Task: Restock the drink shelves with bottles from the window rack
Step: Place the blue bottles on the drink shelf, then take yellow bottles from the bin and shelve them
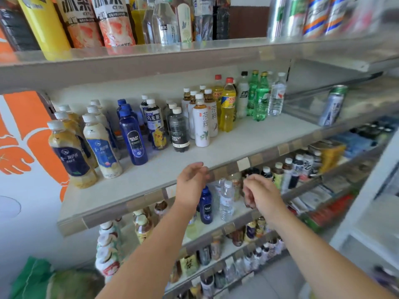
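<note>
My left grip (191,180) hovers at the near edge of the middle shelf (248,134), fingers loose and apart, holding nothing. My right grip (262,194), just right of it, is loosely curled, empty. Bottles (179,130) stand farther back on that shelf.

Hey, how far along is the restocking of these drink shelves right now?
Done: the middle shelf holds rows of bottles at its back. In hand: nothing; the left hand and right hand hover, seemingly empty, at its front edge. Left: its bare front and right end could take more.
</note>
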Demonstrator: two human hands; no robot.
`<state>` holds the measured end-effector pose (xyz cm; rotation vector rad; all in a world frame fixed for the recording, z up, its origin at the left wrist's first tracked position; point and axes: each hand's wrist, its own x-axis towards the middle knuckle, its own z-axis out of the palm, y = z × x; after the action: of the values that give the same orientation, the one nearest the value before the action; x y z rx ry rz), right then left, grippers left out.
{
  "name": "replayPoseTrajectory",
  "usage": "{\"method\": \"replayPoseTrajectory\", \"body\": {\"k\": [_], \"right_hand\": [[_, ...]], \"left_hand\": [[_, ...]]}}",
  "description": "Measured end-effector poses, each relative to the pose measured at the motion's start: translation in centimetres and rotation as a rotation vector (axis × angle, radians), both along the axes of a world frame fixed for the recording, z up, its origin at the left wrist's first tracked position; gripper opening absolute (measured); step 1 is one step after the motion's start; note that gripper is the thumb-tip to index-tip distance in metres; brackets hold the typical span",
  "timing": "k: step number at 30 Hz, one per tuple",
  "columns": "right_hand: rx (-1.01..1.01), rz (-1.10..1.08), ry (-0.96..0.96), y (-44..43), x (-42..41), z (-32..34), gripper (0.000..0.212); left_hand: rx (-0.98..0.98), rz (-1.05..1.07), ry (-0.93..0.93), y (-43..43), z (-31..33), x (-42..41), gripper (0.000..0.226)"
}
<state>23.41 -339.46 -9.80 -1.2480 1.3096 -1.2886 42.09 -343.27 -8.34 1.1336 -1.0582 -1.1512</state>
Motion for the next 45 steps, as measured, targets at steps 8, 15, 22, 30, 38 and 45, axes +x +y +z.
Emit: {"method": "replayPoseTrajectory", "body": {"k": [8, 15, 22, 30, 38, 45], "right_hand": [[0.107, -0.154, 0.054, 6.6, -6.8, -2.9, 0.029], [0.29, -0.289, 0.13, 15.7, -15.5, -8.1, 0.021], [0.464, -0.374, 0.203, 24.6, -21.2, -14.5, 0.019], [0.53, -0.448, 0.169, 29.5, -24.6, -16.8, 0.008], [0.428, -0.626, 0.037, 30.2, -28.7, -14.1, 0.012], [0.372, -0.713, 0.004, 30.1, -34.1, -12.5, 0.01]], "left_hand": [[0.065, -0.266, -0.069, 6.4, -3.2, -9.8, 0.017], [0.206, -0.417, -0.047, 13.5, -8.2, -19.3, 0.013], [0.322, -0.536, -0.063, 22.0, -13.6, -26.6, 0.019], [0.422, -0.622, -0.083, 25.3, -15.7, -30.9, 0.021], [0.356, -0.734, -0.107, 24.5, -13.8, -36.9, 0.017], [0.308, -0.765, -0.121, 24.1, -13.2, -42.7, 0.017]]}}
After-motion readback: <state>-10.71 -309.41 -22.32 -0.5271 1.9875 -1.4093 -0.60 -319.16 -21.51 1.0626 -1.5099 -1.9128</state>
